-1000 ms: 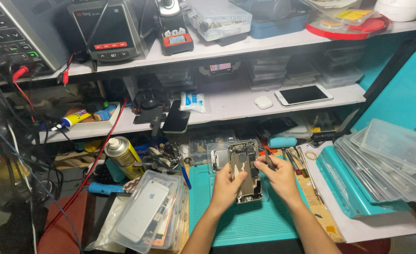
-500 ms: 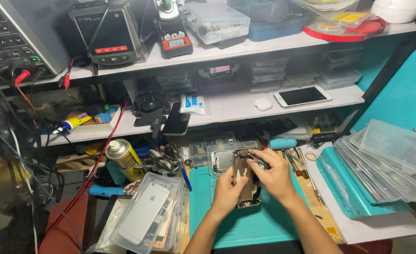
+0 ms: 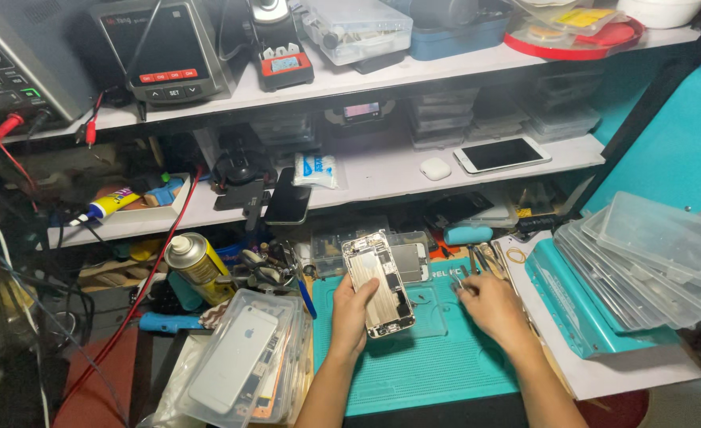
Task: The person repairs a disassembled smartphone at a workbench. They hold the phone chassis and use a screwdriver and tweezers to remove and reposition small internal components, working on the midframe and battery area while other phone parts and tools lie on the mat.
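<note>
At frame centre, the left hand point(image 3: 353, 311) grips the opened silver phone chassis point(image 3: 379, 284) over the teal rubber mat point(image 3: 414, 361); right hand point(image 3: 489, 305) fingers pinch thin metal tweezers point(image 3: 463, 281) (keep the chassis level, I'd judge).

On the lower shelf, a white phone point(image 3: 502, 154) lying face up beside a small white earbud case point(image 3: 435, 168), with a dark phone point(image 3: 288, 196) propped further left near a glue tube point(image 3: 108, 204). Up top, a grey meter point(image 3: 162, 49) with red buttons, clear parts boxes point(image 3: 356, 27) and a red-rimmed tray point(image 3: 576, 32). Down at bench level, a yellow spray can point(image 3: 194, 265), a bagged silver phone point(image 3: 234, 366) at left, stacked clear lids point(image 3: 651, 257) at right, red leads point(image 3: 140, 297) trailing.
</note>
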Available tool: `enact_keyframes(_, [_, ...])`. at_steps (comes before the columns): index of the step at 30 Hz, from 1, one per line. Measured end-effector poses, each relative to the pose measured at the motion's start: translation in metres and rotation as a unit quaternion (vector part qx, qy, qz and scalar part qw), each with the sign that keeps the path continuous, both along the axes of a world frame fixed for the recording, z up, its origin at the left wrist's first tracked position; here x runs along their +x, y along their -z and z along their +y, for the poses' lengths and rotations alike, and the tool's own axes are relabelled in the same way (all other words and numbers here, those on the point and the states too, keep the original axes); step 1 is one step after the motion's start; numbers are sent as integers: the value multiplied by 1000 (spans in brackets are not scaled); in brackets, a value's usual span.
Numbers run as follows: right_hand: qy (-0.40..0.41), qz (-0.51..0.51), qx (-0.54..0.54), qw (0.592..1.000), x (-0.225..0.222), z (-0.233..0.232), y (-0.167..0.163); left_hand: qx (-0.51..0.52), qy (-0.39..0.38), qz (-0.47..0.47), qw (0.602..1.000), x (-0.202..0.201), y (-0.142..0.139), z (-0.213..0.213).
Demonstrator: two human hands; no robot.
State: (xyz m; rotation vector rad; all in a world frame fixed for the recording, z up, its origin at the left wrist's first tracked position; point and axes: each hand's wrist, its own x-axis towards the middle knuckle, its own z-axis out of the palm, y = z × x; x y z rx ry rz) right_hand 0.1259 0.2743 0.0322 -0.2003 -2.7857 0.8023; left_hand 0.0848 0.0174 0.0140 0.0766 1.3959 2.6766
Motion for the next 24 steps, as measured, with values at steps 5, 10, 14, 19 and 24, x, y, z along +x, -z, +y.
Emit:
enact_keyframes(5, [24,-150,57,987,6,-13,-1,66,38,-84,994,-8,17,2])
enact_keyframes(10, [90,-113,30,989,7,-2,-3,187,74,-34,979,-9,12,0])
enact_keyframes(14, [108,-120,48,986,6,19,-4,208,74,-18,975,-6,-5,2])
enact_keyframes(19, [93,-201,42,974,0,23,0,212,101,-88,968,-3,-19,16])
enact_keyframes(24, [81,-156,13,984,-3,16,-3,208,150,-94,962,4,-25,20])
